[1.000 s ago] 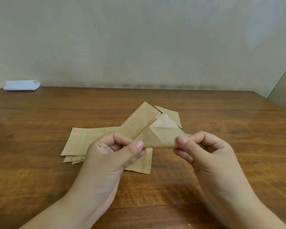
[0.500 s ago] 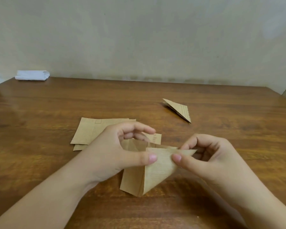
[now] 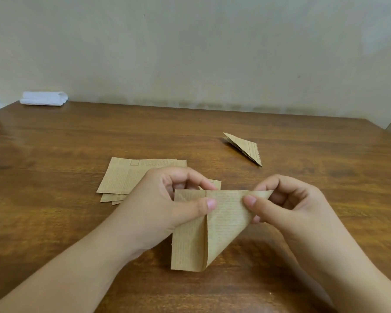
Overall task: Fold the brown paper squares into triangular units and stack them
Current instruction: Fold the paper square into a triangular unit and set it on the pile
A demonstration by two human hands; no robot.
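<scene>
I hold a partly folded brown printed paper (image 3: pixel 215 224) above the wooden table (image 3: pixel 54 199), its right corner turned over into a slanted flap. My left hand (image 3: pixel 167 204) pinches its upper left part, thumb on the near face. My right hand (image 3: pixel 287 206) pinches the pointed upper right corner. A finished triangular unit (image 3: pixel 246 147) lies alone on the table beyond my right hand. A stack of flat brown paper squares (image 3: pixel 127 177) lies behind my left hand, partly hidden by it.
A folded white cloth (image 3: pixel 43 98) lies at the table's far left corner against the pale wall (image 3: pixel 190 53). The table's right edge runs off at the far right.
The paper has dropped from in front of the stack toward me and been turned, with a flap folded across its right side. Over the last half second the hands barely shifted.
</scene>
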